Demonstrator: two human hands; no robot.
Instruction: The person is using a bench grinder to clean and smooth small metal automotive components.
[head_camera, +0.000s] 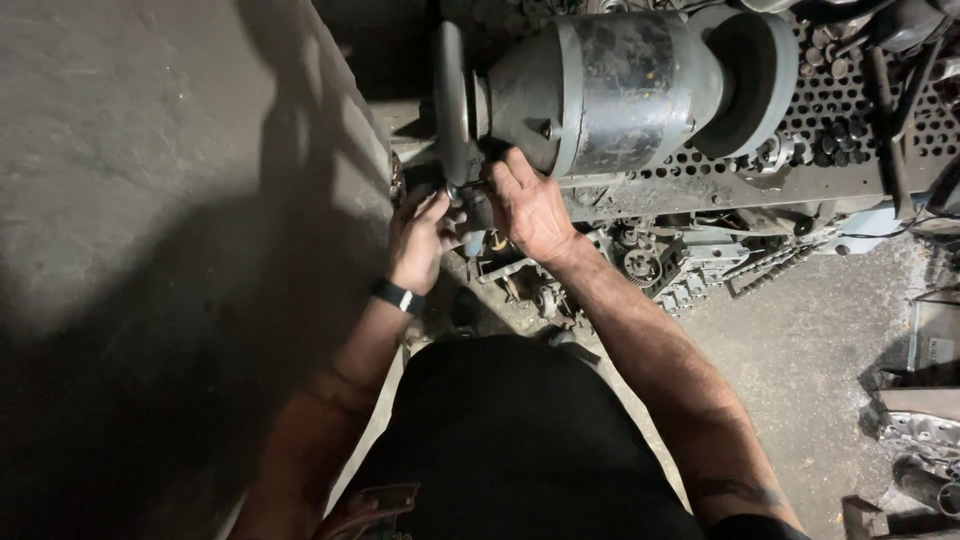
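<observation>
At the grinder's (610, 90) left wheel (452, 100), I see both hands closed on a small dark part (462, 192) held against its lower edge. Left hand (418, 238) pinches from below, right hand (530, 205) wraps from above. I'd judge steady light pressure best, with fingertips kept back from the rim.

A bench grinder (610, 90) is sitting on a perforated counter (850, 110), one wheel (452, 100) at its left end and another wheel (755, 80) at its right. Scrap parts (640, 265) are lying on the floor (800, 350) below it, and a wall (150, 200) is standing to the left.
</observation>
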